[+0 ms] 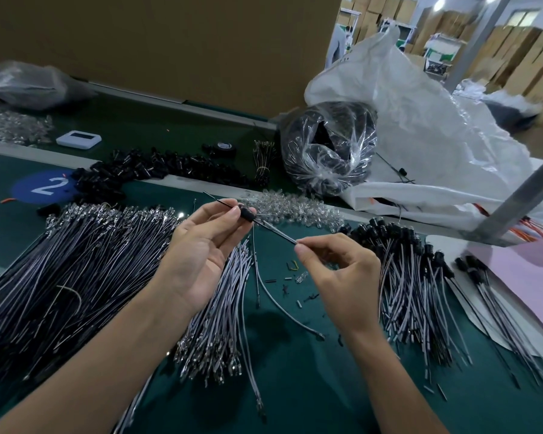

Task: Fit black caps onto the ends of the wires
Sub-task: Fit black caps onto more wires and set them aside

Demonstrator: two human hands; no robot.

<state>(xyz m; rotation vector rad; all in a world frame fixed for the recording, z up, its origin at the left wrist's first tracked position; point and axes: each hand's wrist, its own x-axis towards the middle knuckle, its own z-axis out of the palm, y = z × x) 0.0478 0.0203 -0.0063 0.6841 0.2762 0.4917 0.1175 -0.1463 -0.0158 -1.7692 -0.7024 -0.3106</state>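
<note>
Two hands over the green bench (298,389): the left hand (201,249) pinches one black cap (247,213) between thumb and fingertips, the right hand (336,272) pinches the one wire (277,232) entering it (two flanking wire heaps, uncountable).

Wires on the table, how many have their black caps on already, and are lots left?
Some look done: a heap of capped wires lies on the right. In hand: the left hand pinches a black cap while the right hand pinches a wire running into it. Far more is left: the pile of bare wires on the left, with loose caps behind it.
</note>
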